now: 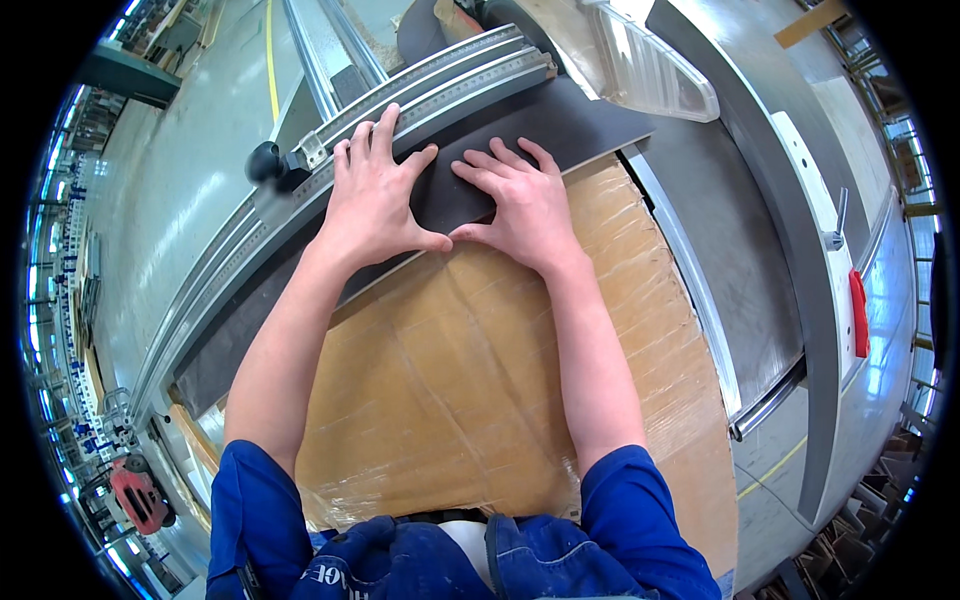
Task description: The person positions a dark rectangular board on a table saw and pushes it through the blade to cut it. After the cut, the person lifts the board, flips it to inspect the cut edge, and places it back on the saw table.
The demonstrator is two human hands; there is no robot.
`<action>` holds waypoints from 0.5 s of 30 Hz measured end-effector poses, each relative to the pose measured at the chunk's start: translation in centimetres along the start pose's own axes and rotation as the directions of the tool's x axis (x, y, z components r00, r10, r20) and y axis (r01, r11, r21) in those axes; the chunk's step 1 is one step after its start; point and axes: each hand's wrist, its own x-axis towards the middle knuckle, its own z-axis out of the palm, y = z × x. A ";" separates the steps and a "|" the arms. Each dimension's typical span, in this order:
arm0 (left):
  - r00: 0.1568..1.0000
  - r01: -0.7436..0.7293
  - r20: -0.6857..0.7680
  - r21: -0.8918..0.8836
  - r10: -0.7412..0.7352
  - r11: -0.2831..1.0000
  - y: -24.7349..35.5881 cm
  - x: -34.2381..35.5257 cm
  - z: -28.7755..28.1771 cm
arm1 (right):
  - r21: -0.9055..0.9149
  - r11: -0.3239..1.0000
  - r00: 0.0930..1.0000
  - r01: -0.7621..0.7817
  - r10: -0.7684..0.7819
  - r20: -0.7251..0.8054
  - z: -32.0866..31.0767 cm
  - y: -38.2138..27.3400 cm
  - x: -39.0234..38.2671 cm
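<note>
Blue sleeves (640,500) at the bottom edge, rolled above the elbows, forearms bare and reaching forward over a wrapped brown slab (470,380). Slab lying flat, film-covered and creased, apparently serving as a support surface under the work. Further out, left hand (375,195) and right hand (520,205) side by side, both flat and spread, palms down, thumbs meeting tip to tip near the slab's far edge. Nothing pinched or gripped; fingers splayed wide, most likely to spread pressure and keep the piece from sliding or lifting. Beneath both palms, a thin dark panel (560,125), long and narrow, running diagonally from lower left to upper right, partly overlapping the slab. Left fingertips reaching past the panel onto a ribbed aluminium fence (440,85), the panel's far edge seemingly butted against it, probably for squareness. Black knob (265,160) at the fence's left side, just beside the rail. To the right, grey steel machine table (730,250) with a long groove, and a clear plastic guard (650,70) above it, well apart from both hands. Red handle (859,310) on the table's right edge. Beyond, pale workshop floor (170,210) with a yellow line, and a red tool (135,492) down at the left.
</note>
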 end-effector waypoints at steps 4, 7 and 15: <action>1.000 -0.004 -0.010 0.004 0.004 1.000 0.0 0.1 0.2 | 0.000 1.000 1.000 -0.004 0.004 0.008 0.0 0.2 0.1; 1.000 0.000 0.001 0.016 0.000 1.000 -0.1 0.3 0.2 | 0.010 1.000 1.000 -0.009 0.009 0.004 0.2 0.3 0.1; 1.000 -0.007 0.016 0.047 0.006 0.999 -0.4 0.5 0.9 | 0.020 1.000 1.000 0.004 -0.004 0.004 0.4 0.5 0.1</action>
